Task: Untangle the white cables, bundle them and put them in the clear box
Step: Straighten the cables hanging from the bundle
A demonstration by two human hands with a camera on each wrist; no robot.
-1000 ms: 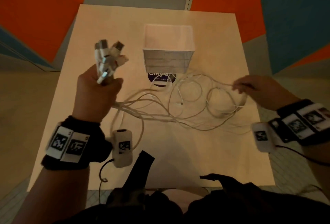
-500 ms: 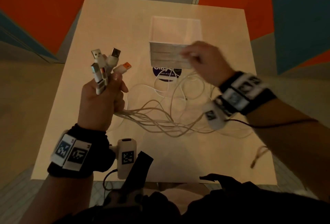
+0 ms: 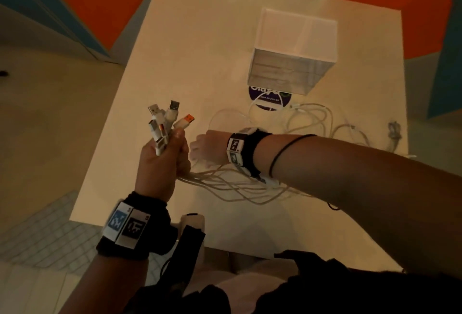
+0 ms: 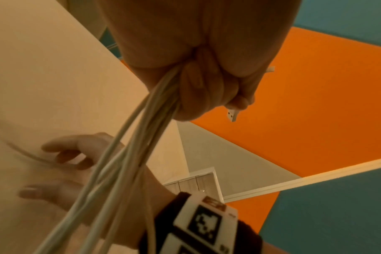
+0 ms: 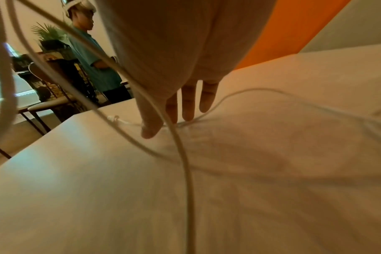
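My left hand is raised above the table's left side and grips several white cables in a fist, their USB plugs sticking up out of it. The cables trail right in tangled loops over the table. My right hand has crossed over beside the left fist, fingers straight and pointing down, fingertips touching a thin cable end lying on the table. The clear box stands at the back right, with nothing in it.
The light wooden table has its left edge close to my left hand. A purple round sticker lies in front of the box. A grey plug rests near the right edge. A person stands beyond the table.
My right hand left the loops at the right, passed in front of the box, and reached left to the table beside my left fist. The left hand kept its grip.
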